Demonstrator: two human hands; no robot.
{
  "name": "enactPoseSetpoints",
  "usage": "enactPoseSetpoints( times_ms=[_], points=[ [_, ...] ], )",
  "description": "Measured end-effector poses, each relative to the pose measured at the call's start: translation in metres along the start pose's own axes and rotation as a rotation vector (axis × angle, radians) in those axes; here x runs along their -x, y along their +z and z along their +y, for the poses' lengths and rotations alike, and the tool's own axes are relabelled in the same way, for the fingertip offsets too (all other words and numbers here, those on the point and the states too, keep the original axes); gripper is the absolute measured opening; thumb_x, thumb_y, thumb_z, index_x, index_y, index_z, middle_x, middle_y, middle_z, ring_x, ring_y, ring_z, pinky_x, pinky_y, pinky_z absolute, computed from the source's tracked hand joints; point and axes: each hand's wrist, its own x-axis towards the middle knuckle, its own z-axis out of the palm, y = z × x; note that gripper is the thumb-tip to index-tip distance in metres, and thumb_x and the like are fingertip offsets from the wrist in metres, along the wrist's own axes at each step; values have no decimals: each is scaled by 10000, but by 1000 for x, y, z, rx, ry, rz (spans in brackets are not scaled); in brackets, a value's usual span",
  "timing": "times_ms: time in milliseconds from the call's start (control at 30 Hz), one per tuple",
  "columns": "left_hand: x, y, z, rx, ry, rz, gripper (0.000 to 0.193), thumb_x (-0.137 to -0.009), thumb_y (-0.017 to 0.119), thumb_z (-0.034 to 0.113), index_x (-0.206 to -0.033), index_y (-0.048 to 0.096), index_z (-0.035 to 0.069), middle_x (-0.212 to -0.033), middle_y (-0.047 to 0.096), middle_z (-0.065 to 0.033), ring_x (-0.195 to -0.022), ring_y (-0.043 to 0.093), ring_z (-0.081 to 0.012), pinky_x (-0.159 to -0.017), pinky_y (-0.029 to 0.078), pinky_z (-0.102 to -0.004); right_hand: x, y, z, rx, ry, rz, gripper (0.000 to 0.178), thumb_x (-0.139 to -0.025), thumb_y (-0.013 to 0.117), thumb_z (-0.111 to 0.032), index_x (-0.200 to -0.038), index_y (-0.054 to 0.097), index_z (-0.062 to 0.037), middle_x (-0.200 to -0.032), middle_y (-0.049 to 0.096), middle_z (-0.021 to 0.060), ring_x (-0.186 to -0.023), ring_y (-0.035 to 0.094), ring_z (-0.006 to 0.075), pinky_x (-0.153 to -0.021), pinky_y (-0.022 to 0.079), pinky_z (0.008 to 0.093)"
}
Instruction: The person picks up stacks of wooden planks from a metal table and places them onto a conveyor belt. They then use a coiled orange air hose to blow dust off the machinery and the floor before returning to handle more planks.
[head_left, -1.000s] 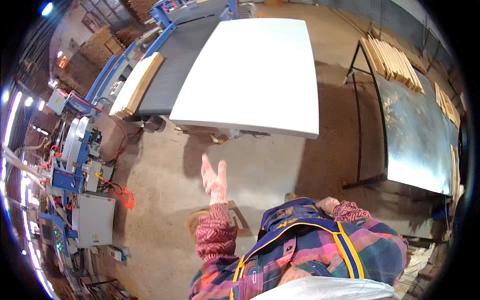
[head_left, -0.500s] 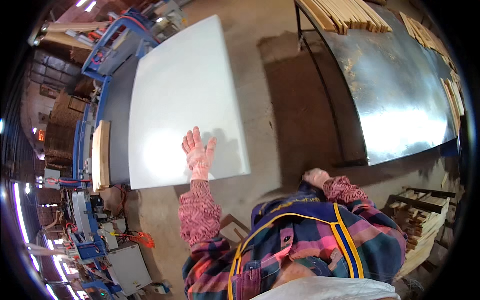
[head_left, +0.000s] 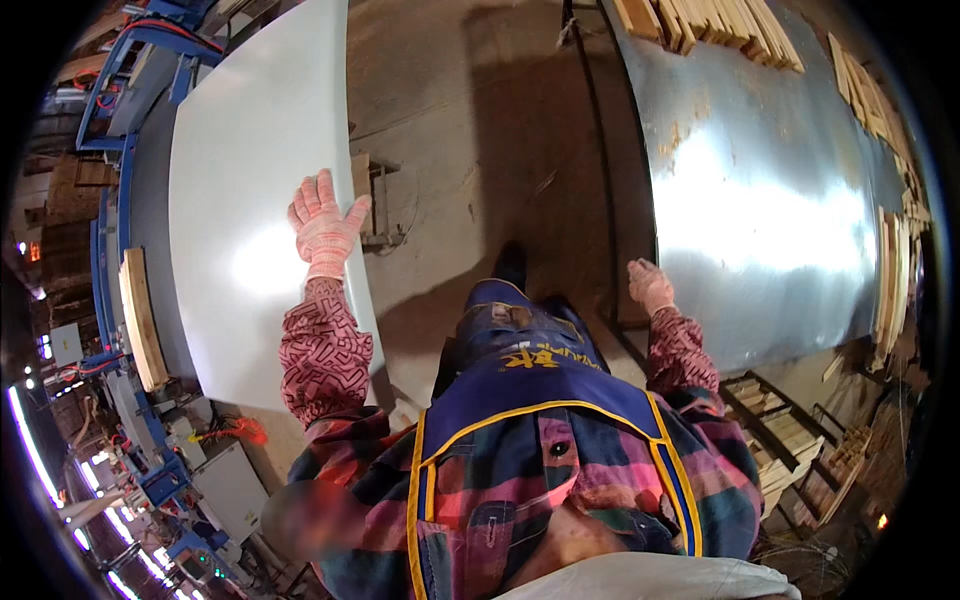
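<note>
My left hand (head_left: 325, 228), in a pink-and-white knit glove, lies flat with its fingers apart at the right edge of a large smooth white panel (head_left: 250, 130). The thumb reaches over that edge; whether the palm presses on the surface is hard to tell. On the other side, my right hand (head_left: 651, 286), gloved too, hangs beside the near left edge of a metal-topped table (head_left: 770, 220). Its fingers are curled in, and nothing shows in them. The white panel rests on a dark grey surface (head_left: 155, 200).
Wooden strips (head_left: 715, 25) lie along the table's far end, with more strips (head_left: 890, 285) at its right side. Blue machinery (head_left: 110, 95) and a wood piece (head_left: 145, 320) flank the panel. A wooden stand (head_left: 375, 205) is on the floor between; stacked timber (head_left: 785, 450) is low right.
My body has turned and moved forward between the panel and the table. My left hand is now at the panel's right edge, and my right hand has come up beside the table.
</note>
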Motion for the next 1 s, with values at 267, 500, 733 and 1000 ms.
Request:
enactPoseSetpoints(
  times_ms=[267, 500, 733, 1000],
  points=[
    [-212, -35, 40, 58, -32, 52, 861, -828, 518, 663, -1485, 270, 165, -1529, 275, -99, -1423, 198, -294, -1170, 132, -452, -144, -33, -1, -160, -305, 213, 237, -898, 532, -211, -1035, 684, -93, -1203, 621, 205, -1132, 584, 363, -940, 491, 408],
    [-374, -63, 83, -2, 36, 2, 884, -833, 507, 667, -1503, 254, 150, -1546, 261, -104, -1426, 215, -292, -1164, 133, -448, -315, -216, -98, -605, 8, -46, 428, -918, 551, -386, -1217, 646, -95, -1272, 612, 159, -1228, 546, 296, -1027, 420, 353],
    [-521, -49, 83, -30, -53, 89, 810, -849, 462, 681, -1475, 329, 184, -1518, 335, -69, -1404, 261, -270, -1160, 134, -436, -492, -287, -139, -6, -469, -34, 310, -867, 558, -133, -1168, 631, -138, -1234, 621, 112, -1121, 589, 345, -938, 494, 386],
    [-626, -72, 92, 206, -432, -300, 642, -881, 423, 676, -1280, 604, 206, -1229, 643, -89, -1203, 546, -272, -1053, 371, -408, -743, -402, -156, 77, -584, -121, 264, -792, 639, -253, -1041, 644, -164, -1095, 652, 61, -951, 641, 310, -780, 530, 378]
  ],
)
